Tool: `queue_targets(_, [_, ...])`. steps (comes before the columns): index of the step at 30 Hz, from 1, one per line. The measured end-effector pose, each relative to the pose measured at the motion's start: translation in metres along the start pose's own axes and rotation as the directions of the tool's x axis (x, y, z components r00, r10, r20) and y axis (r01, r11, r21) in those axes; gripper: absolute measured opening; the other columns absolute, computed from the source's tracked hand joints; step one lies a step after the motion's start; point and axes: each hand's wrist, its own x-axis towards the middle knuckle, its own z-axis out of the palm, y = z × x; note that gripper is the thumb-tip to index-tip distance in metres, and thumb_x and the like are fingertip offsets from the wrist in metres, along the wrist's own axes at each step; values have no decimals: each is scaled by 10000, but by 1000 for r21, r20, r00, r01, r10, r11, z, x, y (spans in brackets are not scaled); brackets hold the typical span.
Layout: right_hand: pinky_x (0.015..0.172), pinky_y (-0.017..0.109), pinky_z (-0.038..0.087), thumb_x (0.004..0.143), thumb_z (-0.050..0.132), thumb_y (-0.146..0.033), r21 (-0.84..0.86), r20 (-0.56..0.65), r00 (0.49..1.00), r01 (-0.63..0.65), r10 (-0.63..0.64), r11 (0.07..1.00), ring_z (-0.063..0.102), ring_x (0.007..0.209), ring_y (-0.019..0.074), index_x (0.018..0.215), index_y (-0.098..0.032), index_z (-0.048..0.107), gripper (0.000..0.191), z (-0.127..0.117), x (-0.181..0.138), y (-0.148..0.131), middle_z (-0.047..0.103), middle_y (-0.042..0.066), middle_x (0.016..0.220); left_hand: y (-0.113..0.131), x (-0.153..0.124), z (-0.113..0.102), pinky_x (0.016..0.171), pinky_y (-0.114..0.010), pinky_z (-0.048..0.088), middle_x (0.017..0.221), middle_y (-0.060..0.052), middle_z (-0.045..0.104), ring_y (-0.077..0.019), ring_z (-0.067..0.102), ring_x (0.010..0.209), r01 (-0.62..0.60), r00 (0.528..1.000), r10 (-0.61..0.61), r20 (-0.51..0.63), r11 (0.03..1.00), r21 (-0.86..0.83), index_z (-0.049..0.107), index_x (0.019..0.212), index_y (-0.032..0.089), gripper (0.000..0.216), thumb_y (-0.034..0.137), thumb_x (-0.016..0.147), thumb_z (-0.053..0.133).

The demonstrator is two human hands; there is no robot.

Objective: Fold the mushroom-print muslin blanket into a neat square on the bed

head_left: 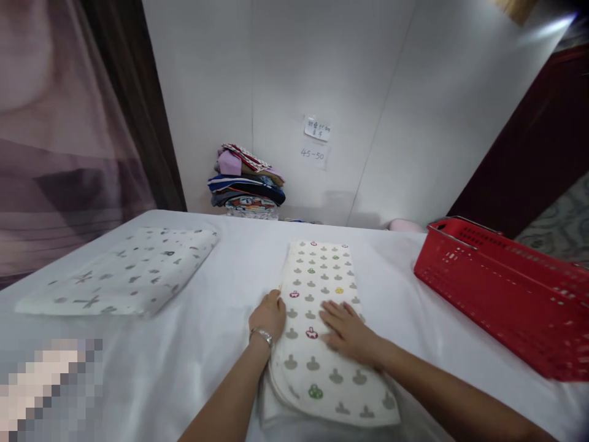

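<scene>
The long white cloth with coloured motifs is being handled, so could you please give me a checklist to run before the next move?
1. Right hand on the long white cloth with coloured motifs: ok.
2. Left hand at its left edge: ok.
3. Near end lined up: not ok, layers show unevenly at the near left corner.
4. Red perforated plastic basket clear of it: ok.
5. Underside flat: cannot tell, hidden.

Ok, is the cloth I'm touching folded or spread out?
Folded: the printed cloth lies in a long strip, with stacked layers showing at its rounded near-left corner.
</scene>
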Motion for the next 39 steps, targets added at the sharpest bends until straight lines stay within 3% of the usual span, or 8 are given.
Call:
queue_targets(5, [1076,515,89,894,338,-495,8,-25,995,98,-98,995,159,1345,257,1389,-266,283,549,24,-82,-19,214,75,1465,-1,2,0,740,-324,438,1110,-101,602,-221,603,910,-35,999,36,-24,999,11,504,1145,187,339,271,869,325])
queue_targets(12, [1076,512,138,887,406,-430,-122,-149,958,229,-246,966,217,1330,244,1402,-238,248,572,50,-129,-9,287,88,1434,-8,-6,-8,758,-270,438,1012,-69,630,-186,597,903,-71,997,74,14,989,-127,513,1136,174,355,328,820,463])
queue_targets(18, [1062,473,244,884,433,-346,-199,-229,941,206,-250,958,215,1332,238,1396,-225,267,551,55,-143,0,281,86,1439,-17,-40,-23,742,-254,446,1117,-66,587,-168,599,867,12,993,13,121,978,-207,439,1231,167,536,312,734,575])
queue_targets(23, [1043,479,287,877,432,-289,-247,-287,924,184,-253,951,235,1325,249,1369,-217,329,508,68,-141,4,304,77,1430,-24,-82,-29,741,-249,448,1099,-46,589,-156,600,841,57,990,-29,135,976,-210,450,1223,182,539,313,719,586])
queue_targets(29, [1027,472,316,877,418,-260,-279,-286,914,208,-288,937,263,1315,244,1372,-224,324,505,70,-139,9,329,69,1419,-26,-109,-27,771,-265,458,1131,-58,561,-128,591,767,26,997,-12,76,985,-173,436,1235,173,519,246,734,552])
queue_targets(32, [1026,480,309,879,402,-237,-280,-315,907,193,-280,940,239,1323,249,1374,-244,319,502,68,-142,11,292,67,1438,-30,-114,-27,761,-272,477,1129,-50,551,-113,585,731,-82,996,88,25,979,-187,464,1206,188,453,233,758,520])
queue_targets(35, [1028,494,299,874,390,-211,-247,-341,901,187,-267,951,212,1331,258,1384,-259,294,521,67,-149,15,253,60,1455,-41,-120,-29,869,-290,457,1195,-49,514,-141,561,946,-358,934,352,-64,921,-155,509,1161,211,386,158,784,447])
queue_targets(39, [1038,479,306,836,371,-138,-147,-346,898,236,-273,961,164,1345,256,1414,-246,215,609,64,-158,24,172,46,1480,-64,-127,-32,976,-381,389,1265,-78,487,-190,438,1164,-661,749,661,-37,750,-1,513,1173,204,470,37,754,383])
